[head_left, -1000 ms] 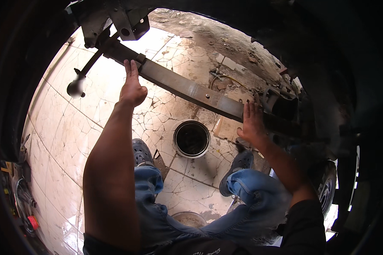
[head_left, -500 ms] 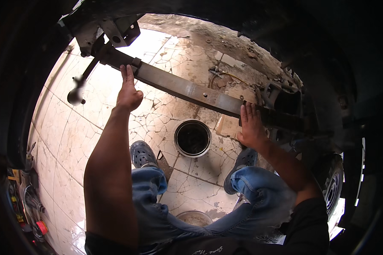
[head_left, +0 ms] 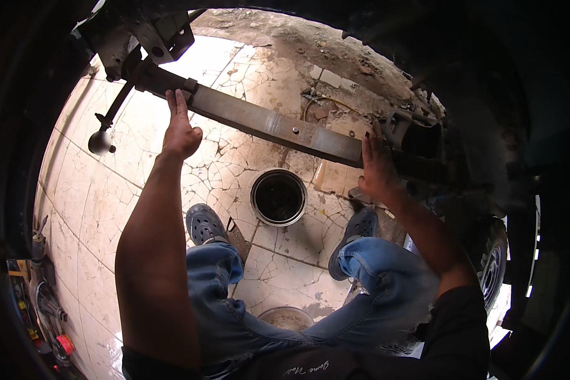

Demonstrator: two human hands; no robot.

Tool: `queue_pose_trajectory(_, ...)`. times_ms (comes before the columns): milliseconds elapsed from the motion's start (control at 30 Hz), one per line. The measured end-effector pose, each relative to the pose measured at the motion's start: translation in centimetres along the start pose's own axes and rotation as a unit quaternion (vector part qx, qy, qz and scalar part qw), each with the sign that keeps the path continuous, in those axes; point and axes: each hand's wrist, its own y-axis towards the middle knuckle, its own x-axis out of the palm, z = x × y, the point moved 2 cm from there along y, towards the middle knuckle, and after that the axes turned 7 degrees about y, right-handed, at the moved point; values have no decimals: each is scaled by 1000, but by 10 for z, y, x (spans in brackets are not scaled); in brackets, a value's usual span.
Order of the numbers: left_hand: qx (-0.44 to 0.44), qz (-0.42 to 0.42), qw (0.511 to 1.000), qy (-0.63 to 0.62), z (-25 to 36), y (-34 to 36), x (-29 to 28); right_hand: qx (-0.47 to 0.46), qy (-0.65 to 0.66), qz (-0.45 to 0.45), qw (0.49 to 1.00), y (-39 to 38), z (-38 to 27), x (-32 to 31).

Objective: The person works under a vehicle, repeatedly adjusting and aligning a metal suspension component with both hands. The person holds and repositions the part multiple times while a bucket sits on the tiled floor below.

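Note:
A long, slightly arched leaf spring [head_left: 250,117] runs from the upper left to the right, with a small bolt head near its middle and a metal clip [head_left: 190,85] toward its left end. My left hand [head_left: 182,134] lies against its near edge beside the clip, with straight fingers touching the metal and the thumb out to the side. Toward the right end, my right hand [head_left: 380,170] rests with outstretched fingers on the spring. Neither hand wraps round it. Dark shadow hides the spring's right end.
A round, dark container [head_left: 278,197] stands on the cracked tile floor [head_left: 285,253] between my feet. At lower left are tools [head_left: 44,297], at right a wheel [head_left: 493,266]. Dark vehicle parts surround the view, and a rod [head_left: 117,104] hangs at upper left.
The whole view has shifted slightly. My right hand has slid a little to the right and farther over the spring, while my left hand keeps its place beside the clip.

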Motion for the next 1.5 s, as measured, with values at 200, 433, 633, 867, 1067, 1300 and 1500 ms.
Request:
queue_pose_trajectory(200,0,-1,1000,10,-4,0,-7,-44,13,-28,999,-8,-20,-5)
queue_pose_trajectory(433,9,13,1000,17,-7,0,-2,17,-31,-57,998,1,-30,0)
queue_pose_trajectory(633,-8,-14,1000,2,-2,2,-3,2,-24,-51,998,4,-8,-3)
queue_pose_trajectory(867,31,32,999,10,-14,4,5,-43,-6,-59,997,9,-34,2)
queue_pose_trajectory(1067,39,31,999,6,-13,3,3,26,-44,-82,995,17,-34,-2)
queue_pose_trajectory(1300,33,16,999,-35,-4,-2,-1,-41,-5,-53,998,15,-21,-2)
queue_pose_trajectory(1500,24,6,1000,-11,7,-3,-7,-67,30,-41,996,6,-50,6)
